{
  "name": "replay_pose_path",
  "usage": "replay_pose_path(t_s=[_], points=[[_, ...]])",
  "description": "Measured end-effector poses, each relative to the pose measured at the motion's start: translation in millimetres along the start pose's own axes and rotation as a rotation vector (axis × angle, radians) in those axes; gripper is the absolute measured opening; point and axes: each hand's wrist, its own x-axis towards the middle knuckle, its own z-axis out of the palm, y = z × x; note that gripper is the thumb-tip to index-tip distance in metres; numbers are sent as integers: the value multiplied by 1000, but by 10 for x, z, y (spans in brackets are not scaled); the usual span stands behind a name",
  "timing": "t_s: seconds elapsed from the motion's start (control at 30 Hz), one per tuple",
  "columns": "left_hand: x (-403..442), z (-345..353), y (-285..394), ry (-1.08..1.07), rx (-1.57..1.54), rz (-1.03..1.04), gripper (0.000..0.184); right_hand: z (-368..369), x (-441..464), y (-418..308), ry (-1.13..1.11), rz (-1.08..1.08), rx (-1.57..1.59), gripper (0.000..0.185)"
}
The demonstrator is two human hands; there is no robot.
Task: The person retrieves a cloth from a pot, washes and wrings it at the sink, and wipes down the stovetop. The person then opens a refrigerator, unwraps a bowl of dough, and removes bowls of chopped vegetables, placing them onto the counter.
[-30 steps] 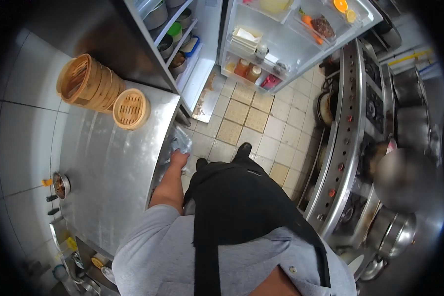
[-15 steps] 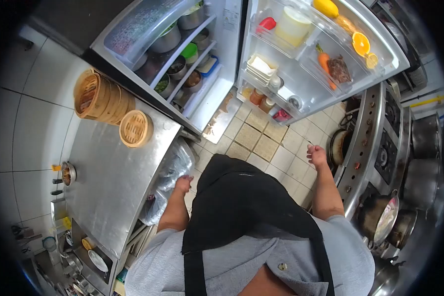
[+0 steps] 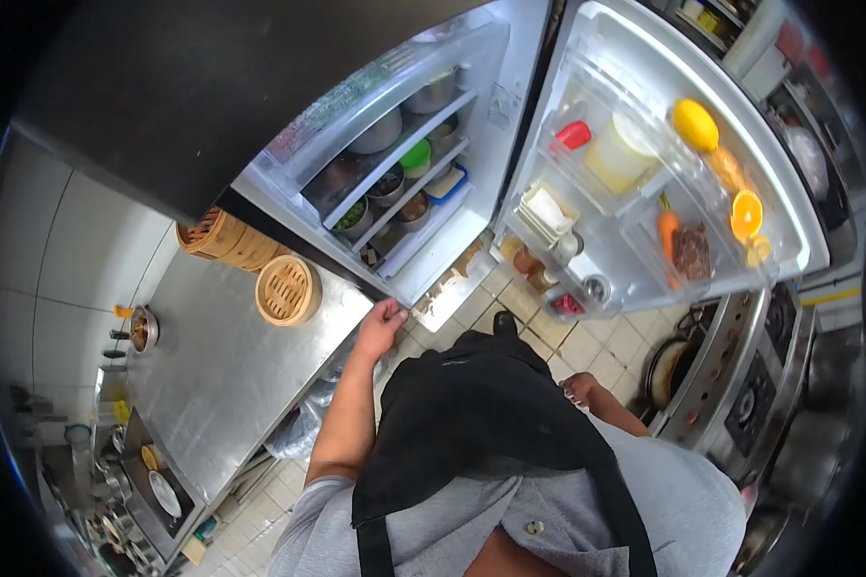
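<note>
My left hand (image 3: 382, 327) is reached forward beside the corner of the steel table (image 3: 212, 375), close to the lower edge of the open fridge (image 3: 441, 258). Its fingers are loosely stretched and nothing shows in them. My right hand (image 3: 579, 388) hangs low by the side of my black apron (image 3: 481, 413); its fingers are partly hidden and small, so their grip is unclear. Inside the fridge stand several metal pots, a green-lidded tub (image 3: 415, 155) and a blue-rimmed container (image 3: 449, 185). The fridge door (image 3: 601, 29) stands wide open, its shelves holding a lemon (image 3: 695, 125), an orange half (image 3: 746, 213) and a carrot (image 3: 668, 234).
A bamboo steamer (image 3: 288, 290) and a stack of steamers (image 3: 226, 240) stand on the steel table. On the right is a stove (image 3: 741, 337) with a pan (image 3: 672, 371) beside it. Tiled floor (image 3: 601, 337) lies between. A sink (image 3: 154, 471) is at lower left.
My view has shifted toward the fridge. My left hand has moved forward to the table corner near the fridge; my right hand has drawn in toward my apron, away from the stove.
</note>
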Motion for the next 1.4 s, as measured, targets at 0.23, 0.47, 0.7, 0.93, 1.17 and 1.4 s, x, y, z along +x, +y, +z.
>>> replay_pose_path(t_s=[0.23,0.47,0.7,0.93,1.17,1.4], points=[[377,75,2237,255,-129,428,57,-774,-214,-1185,290,-697,-681,27],[321,253,3652,270,-184,668,44,-535,-971,-1540,117,-582,-194,18],[626,46,4309,623,57,752,25,-748,-821,-992,215,-726,-337,24],[775,280,3702,323,179,337,41,-1214,-338,-598,180,-762,-1117,25],[1468,-82,2859,967,515,240,75,-1032,-1060,-713,190,-666,-646,22],[1532,-347,3134,873,575,23,75,-1105,-878,-825,112,-633,-515,20]])
